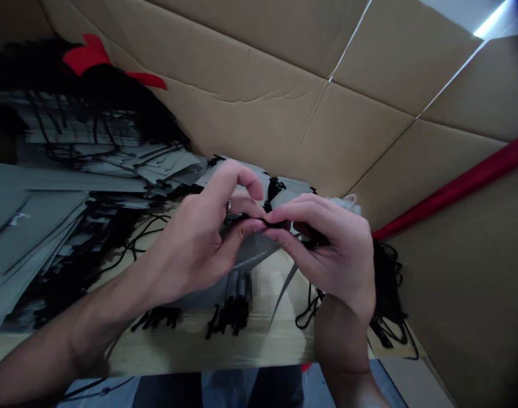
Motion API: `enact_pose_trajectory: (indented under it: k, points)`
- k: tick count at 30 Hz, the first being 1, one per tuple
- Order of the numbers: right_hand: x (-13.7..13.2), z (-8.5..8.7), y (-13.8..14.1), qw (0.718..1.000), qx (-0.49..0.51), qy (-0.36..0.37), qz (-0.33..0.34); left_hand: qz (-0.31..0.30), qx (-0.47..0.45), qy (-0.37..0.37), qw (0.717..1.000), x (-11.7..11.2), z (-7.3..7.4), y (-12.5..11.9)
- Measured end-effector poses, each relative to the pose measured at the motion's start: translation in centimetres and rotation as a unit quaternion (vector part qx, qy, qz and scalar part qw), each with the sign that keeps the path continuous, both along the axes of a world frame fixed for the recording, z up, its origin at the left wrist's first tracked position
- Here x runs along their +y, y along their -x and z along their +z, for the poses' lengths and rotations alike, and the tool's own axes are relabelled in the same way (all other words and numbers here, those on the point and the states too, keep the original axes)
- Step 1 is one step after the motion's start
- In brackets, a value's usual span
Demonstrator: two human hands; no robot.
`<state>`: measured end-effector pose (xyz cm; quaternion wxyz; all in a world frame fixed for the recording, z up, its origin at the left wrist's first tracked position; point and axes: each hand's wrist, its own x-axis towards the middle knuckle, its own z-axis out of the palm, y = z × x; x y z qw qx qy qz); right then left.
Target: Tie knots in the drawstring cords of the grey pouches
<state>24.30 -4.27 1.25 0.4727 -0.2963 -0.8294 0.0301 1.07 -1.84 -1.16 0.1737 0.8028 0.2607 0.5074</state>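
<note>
I see cardboard panels (242,79) rising behind the desk (284,340), and stacked grey sheets (8,198) crowding its left side. Over its middle, my left hand (203,243) and right hand (339,249) meet, a grey sheet (257,256) showing just below them. Thumbs and fingertips pinch a thin black piece (277,225) between both; its full shape is hidden from me.

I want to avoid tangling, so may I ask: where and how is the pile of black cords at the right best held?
Probably by the dense middle of the pile of black cords, from above: the cardboard wall stands on its right, and loose ends spread at its near side, where they might snag.
</note>
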Motion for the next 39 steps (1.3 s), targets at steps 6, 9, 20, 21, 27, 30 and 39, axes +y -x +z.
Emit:
enact_pose_trajectory:
  k: [6,9,20,21,27,30,39]
  points:
    - [-0.2,-0.2,0.0,0.999,0.022,0.032,0.001,0.025,0.063,-0.072,0.995,-0.2,1.1,0.1]
    - [-0.2,-0.5,0.0,0.996,0.061,0.058,0.007,0.02,0.057,-0.057,0.997,-0.3,1.5,0.6]
    - [-0.4,-0.2,0.3,0.987,0.087,0.129,0.032,-0.035,0.097,-0.014,0.995,0.0,2.3,1.1]
    - [-0.4,-0.2,0.2,0.987,0.083,0.134,0.033,-0.032,0.099,-0.023,0.994,0.1,2.1,1.0]
    - [-0.6,0.1,-0.2,0.987,0.091,0.13,-0.008,-0.019,0.095,-0.042,0.994,0.2,1.8,1.0]
    - [-0.7,0.3,-0.3,0.989,0.089,0.116,-0.018,-0.018,0.095,-0.055,0.994,0.2,1.8,1.1]
    - [-1.1,0.8,0.0,0.984,0.062,0.155,-0.056,0.006,0.104,-0.114,0.988,0.0,1.5,1.0]
